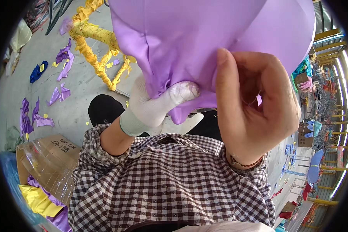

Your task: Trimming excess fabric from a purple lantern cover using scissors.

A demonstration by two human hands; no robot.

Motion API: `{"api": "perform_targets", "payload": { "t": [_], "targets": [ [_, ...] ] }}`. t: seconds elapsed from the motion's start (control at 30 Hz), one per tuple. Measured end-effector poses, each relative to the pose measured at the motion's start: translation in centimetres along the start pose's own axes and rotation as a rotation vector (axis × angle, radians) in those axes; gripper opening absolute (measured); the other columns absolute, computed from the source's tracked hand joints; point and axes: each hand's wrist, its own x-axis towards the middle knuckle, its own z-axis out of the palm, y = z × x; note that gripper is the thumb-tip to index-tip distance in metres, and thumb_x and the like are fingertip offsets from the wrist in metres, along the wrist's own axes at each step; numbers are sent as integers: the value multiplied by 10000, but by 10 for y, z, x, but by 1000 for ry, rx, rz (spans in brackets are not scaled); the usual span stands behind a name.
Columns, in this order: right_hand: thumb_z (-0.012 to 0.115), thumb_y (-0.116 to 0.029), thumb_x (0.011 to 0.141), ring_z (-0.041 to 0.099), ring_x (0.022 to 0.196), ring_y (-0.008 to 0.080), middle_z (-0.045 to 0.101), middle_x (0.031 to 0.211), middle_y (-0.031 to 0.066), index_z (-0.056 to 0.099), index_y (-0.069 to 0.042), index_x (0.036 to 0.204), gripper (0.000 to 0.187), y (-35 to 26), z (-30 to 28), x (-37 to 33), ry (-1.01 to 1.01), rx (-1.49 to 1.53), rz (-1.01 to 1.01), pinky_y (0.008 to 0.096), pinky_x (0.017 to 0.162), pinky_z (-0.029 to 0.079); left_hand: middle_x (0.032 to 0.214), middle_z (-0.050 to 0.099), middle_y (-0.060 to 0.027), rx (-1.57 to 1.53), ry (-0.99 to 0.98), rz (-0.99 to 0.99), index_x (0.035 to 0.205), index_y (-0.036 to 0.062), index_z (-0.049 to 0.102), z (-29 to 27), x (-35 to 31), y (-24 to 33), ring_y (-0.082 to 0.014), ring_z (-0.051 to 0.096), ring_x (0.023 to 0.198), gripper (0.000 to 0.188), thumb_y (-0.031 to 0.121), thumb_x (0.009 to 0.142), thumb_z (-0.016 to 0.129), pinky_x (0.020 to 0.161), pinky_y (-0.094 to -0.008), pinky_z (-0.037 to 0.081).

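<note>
Smooth lilac cloth filled the upper middle of the head view, rounded at the top and puckered at its lower edge, above my lap. Nothing that I could see carried it but my hands. My left hand, in a white knit glove, was closed on those puckers, thumb pressed across the front, the other fingers mostly hidden. My bare right hand was raised in front of the cloth, fingers curled, thumb and forefinger narrowed almost to a pinch; whether a thread, a needle or a bit of cloth sat between them, I could not tell. To do this well, I judged, the left thumb had to pin the gathers firmly so the right could work close to the fold, with small, even pulls that would not crease the smooth part. Beyond my left wrist showed a yellow-wrapped frame; purple scraps lay on the floor, past the far edge of a cardboard box.
</note>
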Motion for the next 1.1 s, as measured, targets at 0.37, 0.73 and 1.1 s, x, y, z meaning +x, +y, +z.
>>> {"api": "perform_targets", "payload": {
  "t": [0.37,0.73,1.1],
  "targets": [
    [752,-26,868,485,544,-29,605,614,-38,653,25,787,138,-1,3,-6,-81,-32,98,155,484,320,1079,731,-70,36,-8,8,1207,-16,666,-2,0,-8,-127,676,963,300,164,971,706,849,-287,550],
    [756,-95,886,476,521,2,614,628,-28,664,-5,798,156,-13,-25,-37,-264,122,177,190,466,319,1006,734,-45,141,-1,36,1194,-20,670,-12,-1,-4,-112,678,896,295,175,974,701,774,-275,551],
    [722,-277,936,698,986,243,762,997,58,710,-95,1071,226,21,34,-61,-31,-225,-685,470,1064,441,1220,667,-123,-340,89,-295,1264,-64,603,-66,-55,11,-164,612,1146,352,148,984,615,948,-316,485]
  ]
}}
